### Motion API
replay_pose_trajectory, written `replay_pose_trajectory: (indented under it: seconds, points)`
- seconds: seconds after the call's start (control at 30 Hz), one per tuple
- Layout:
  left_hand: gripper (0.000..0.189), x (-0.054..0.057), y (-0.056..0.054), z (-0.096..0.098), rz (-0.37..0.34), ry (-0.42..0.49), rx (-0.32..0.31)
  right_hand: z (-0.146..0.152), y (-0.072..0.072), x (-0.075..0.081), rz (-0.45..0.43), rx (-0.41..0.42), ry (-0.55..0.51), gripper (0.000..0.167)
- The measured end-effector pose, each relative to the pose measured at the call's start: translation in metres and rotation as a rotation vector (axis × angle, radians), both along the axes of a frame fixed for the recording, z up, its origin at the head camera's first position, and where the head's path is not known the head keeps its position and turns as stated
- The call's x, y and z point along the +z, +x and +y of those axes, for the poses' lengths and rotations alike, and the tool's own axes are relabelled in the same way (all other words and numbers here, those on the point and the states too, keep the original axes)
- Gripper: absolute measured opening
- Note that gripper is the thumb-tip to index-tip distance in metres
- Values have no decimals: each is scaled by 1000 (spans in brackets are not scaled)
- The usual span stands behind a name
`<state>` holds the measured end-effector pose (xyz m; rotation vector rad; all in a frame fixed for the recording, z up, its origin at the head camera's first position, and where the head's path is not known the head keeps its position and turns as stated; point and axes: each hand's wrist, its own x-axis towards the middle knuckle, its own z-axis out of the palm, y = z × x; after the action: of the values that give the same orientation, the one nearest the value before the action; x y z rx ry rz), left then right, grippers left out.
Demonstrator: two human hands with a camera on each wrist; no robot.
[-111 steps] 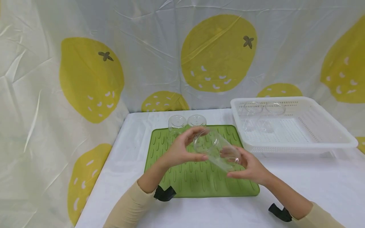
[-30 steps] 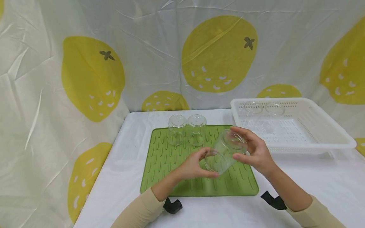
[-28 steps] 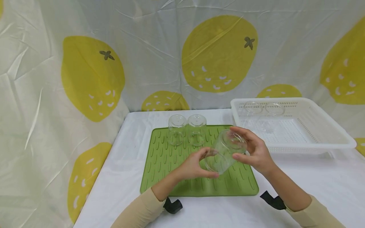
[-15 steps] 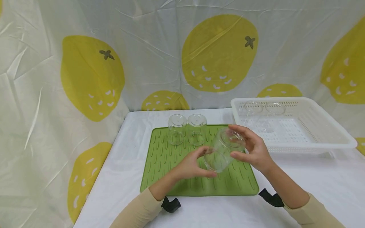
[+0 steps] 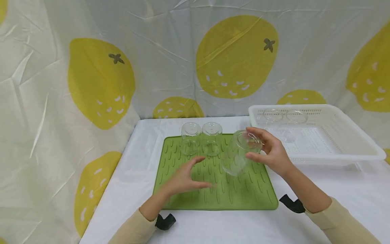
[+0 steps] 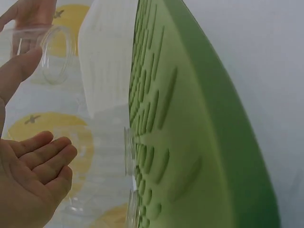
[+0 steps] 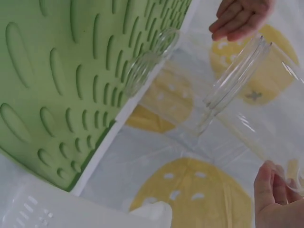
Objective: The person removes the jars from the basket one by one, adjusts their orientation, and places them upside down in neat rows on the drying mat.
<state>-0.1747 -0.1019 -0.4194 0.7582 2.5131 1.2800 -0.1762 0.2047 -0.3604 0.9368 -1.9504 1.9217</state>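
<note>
A clear drinking glass (image 5: 236, 154) is held at its base by my right hand (image 5: 274, 152), tilted with the rim down to the left, above the green mat (image 5: 195, 200). In the right wrist view the glass (image 7: 251, 123) shows its rim clear of the mat. My left hand (image 5: 181, 178) is apart from it, over the mat's left part, thumb and fingers spread with nothing between them. The left wrist view shows that hand (image 6: 35, 175) empty too. Two more glasses (image 5: 191, 139) (image 5: 212, 139) stand upside down side by side at the mat's back.
A white perforated basket (image 5: 335, 157) stands at the right back, with two clear glasses (image 5: 273, 115) (image 5: 296, 116) inside at its left end. White cloth (image 5: 128, 189) covers the table. A lemon-print curtain (image 5: 164, 61) hangs behind and at the left.
Earlier both hands held the glass. My left hand has let go of its rim end and moved left. My right hand has lifted the glass slightly away, and the glass is more upright.
</note>
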Motion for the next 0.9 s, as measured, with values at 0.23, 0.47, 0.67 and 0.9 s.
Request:
replay_pose_trajectory:
  seconds: [0.23, 0.47, 0.67, 0.9]
  points:
    - [95, -7, 4, -38, -24, -59, 106, 8, -10, -1, -123, -93, 101, 64]
    - [107, -18, 8, -63, 46, -198, 78, 9, -22, 0, -234, -145, 191, 63]
    - [120, -26, 11, -75, 30, -317, 39, 9, -35, 3, -277, -178, 268, 69]
    - [121, -36, 9, -80, 36, -365, 35, 9, -51, -3, -321, -215, 318, 70]
